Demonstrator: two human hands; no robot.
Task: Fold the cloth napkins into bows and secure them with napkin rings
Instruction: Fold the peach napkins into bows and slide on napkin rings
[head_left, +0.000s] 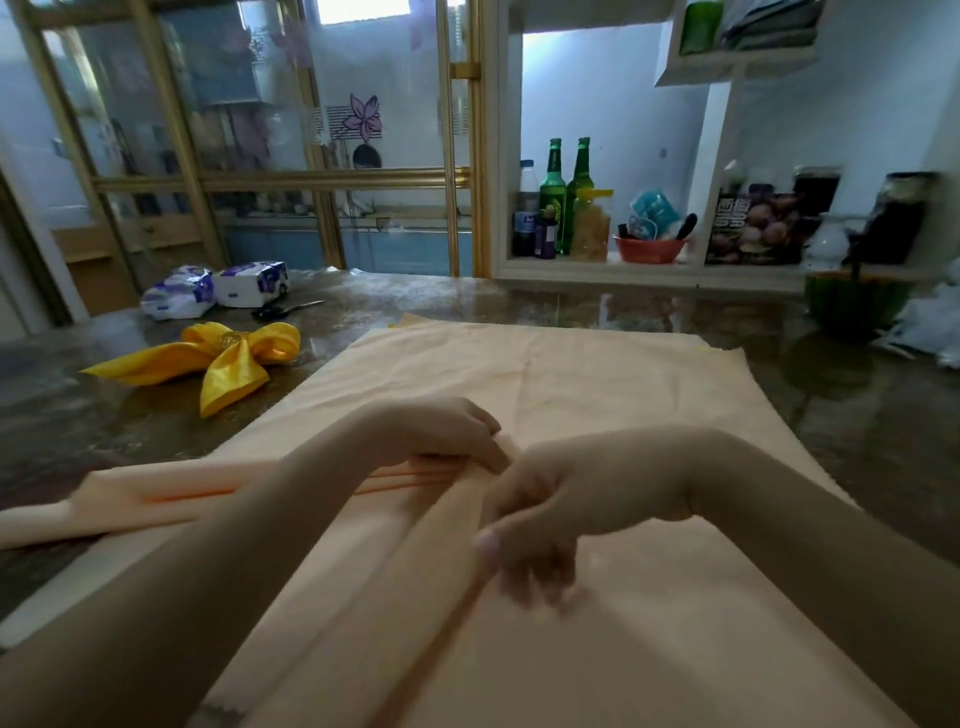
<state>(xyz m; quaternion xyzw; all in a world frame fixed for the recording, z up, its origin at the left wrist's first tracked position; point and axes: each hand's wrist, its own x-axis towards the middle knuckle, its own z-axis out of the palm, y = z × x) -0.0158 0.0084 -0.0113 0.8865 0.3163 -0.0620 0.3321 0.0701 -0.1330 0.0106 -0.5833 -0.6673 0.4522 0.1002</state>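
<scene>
A large peach napkin (597, 374) lies spread across the table, with its near-left part folded into long pleats that run from the left edge down toward me. My left hand (447, 431) holds the pleated fold at its middle, fingers curled over it. Just below, my right hand (535, 525) pinches the same folded strip between thumb and curled fingers; its fingertips are blurred. A finished yellow napkin bow (228, 364) lies at the far left, cinched by a gold napkin ring (234, 340).
Two tissue packs (218, 288) and black scissors (285, 310) lie behind the yellow bow. A green basket (852, 306) and a white plastic bag (930, 327) sit at the table's right. Bottles (563, 197) and a red bowl (649, 252) stand on the shelf behind.
</scene>
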